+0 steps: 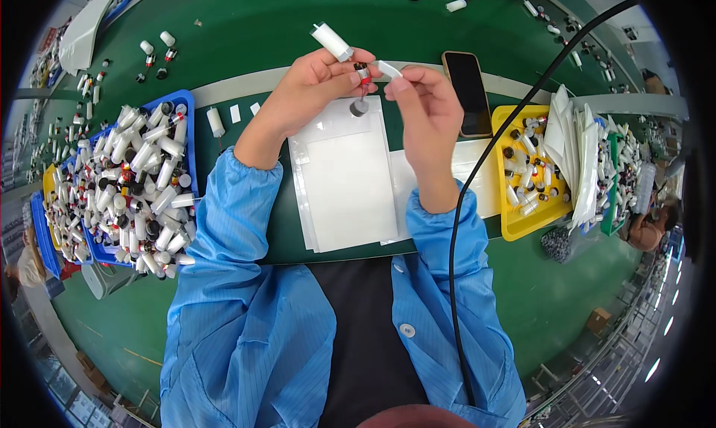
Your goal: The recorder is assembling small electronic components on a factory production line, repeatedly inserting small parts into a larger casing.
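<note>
My left hand (312, 87) is closed on a white cylinder (331, 42) that tilts up to the left above the fingers. A small red-and-black part (363, 74) sits at these fingertips, and a dark round piece (359, 108) hangs just below it. Between the thumb and fingers of my right hand (426, 104) is a small white strip (388, 69), pinched close to the red-and-black part. Whether the strip touches that part, I cannot tell. Below both hands lie white sheets in a clear sleeve (347, 193).
On the left, a blue bin (189, 130) is heaped with similar cylinders. One loose cylinder (215, 121) stands beside two white slips (236, 113). To the right are a phone (468, 92) and a yellow tray (548, 224) of parts. A black cable (477, 159) crosses before my right forearm.
</note>
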`<move>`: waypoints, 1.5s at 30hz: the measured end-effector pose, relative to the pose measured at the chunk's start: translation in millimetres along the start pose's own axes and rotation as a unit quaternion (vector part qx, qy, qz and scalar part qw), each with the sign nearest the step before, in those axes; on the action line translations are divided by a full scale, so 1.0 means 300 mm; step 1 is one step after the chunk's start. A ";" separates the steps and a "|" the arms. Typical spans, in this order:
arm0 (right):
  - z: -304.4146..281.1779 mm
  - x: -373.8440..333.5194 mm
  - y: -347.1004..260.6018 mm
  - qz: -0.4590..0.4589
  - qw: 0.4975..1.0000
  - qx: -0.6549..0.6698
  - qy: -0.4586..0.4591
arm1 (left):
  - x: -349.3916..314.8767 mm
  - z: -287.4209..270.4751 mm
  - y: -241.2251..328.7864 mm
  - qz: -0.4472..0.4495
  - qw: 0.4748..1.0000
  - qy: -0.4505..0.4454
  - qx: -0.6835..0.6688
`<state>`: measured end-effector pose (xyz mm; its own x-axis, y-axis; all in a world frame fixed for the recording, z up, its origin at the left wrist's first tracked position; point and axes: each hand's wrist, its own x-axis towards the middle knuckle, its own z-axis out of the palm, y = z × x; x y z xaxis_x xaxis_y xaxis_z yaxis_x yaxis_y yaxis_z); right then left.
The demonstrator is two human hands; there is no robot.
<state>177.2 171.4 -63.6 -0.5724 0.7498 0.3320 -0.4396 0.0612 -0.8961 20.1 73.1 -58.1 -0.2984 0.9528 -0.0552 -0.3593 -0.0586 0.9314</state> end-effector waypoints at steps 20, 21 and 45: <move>0.030 -0.007 -0.015 0.148 0.987 -0.054 0.028 | -0.013 0.026 0.016 0.018 0.995 -0.018 0.098; 0.031 -0.011 -0.011 0.134 0.988 -0.066 0.030 | -0.016 0.024 0.022 0.024 0.993 -0.019 0.117; 0.146 -0.237 -0.021 -0.131 0.730 -0.577 -0.342 | -0.080 -0.579 0.186 0.051 0.691 0.410 0.594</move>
<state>190.2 88.9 -68.7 -0.9588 0.1323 0.2513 0.0539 0.9536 -0.2963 -146.3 -4.7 -67.3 -0.8435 0.4448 0.3010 0.5341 0.6356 0.5575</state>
